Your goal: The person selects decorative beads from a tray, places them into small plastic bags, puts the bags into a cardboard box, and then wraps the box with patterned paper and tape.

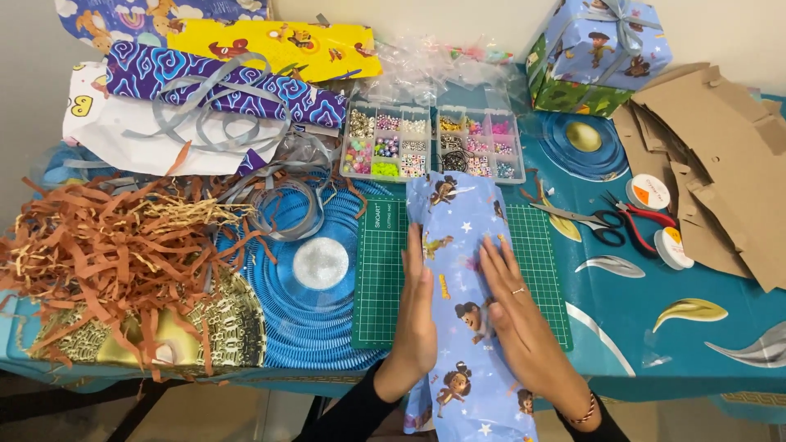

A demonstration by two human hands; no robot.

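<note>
Both hands lay flat and released: left hand (416,315) beside, right hand (514,307) atop the wrapped parcel (463,245) on the cluttered surface (622,327).

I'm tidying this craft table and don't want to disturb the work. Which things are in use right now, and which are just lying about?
In use:
left hand
right hand
pale blue cartoon-print wrapping paper
green gridded cutting mat

Lying about:
clear compartmented bead box
black-handled scissors
red-handled pliers
brown shredded paper strips
flat brown cardboard pieces
wrapped blue gift box
</note>
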